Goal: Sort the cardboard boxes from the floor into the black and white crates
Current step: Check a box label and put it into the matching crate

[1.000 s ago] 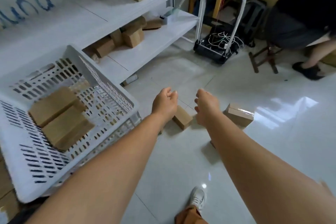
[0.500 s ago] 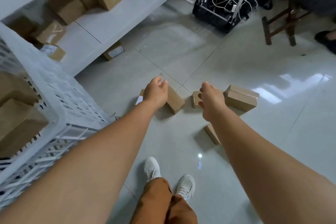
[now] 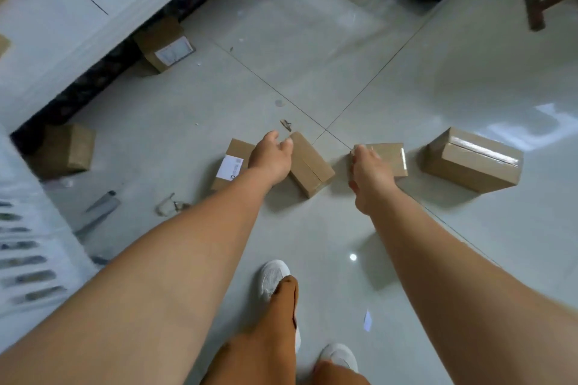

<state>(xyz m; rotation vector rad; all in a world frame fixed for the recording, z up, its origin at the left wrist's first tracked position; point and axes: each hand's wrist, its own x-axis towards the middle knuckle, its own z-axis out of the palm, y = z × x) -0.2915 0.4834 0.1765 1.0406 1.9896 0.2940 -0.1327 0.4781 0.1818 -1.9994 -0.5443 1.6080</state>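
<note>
blur smears the white crate (image 3: 28,247) at the left edge, so only its slotted plastic wall shows, cut off by the frame. both arms reach down to the glossy tiled floor (image 3: 312,40). the left hand (image 3: 271,158) curls over the end of a plain brown box (image 3: 311,166) lying at a slant, fingers hooked on its far edge; whether it truly grips is hard to say. the wrist hides part of a labelled box (image 3: 233,162) just beside it. the right hand (image 3: 369,173) lies on a flat taped box (image 3: 389,158), thumb at its near corner, fingers hidden from here, so i cannot tell its hold. a bigger taped carton (image 3: 472,161), shiny along the seam, sits near to the right. two more cartons lie by the shelf base: one with a white label (image 3: 164,45), half under the white shelf (image 3: 78,0), one plain (image 3: 67,150) near the crate. white sneakers (image 3: 273,280) and tan trouser legs show below.
</note>
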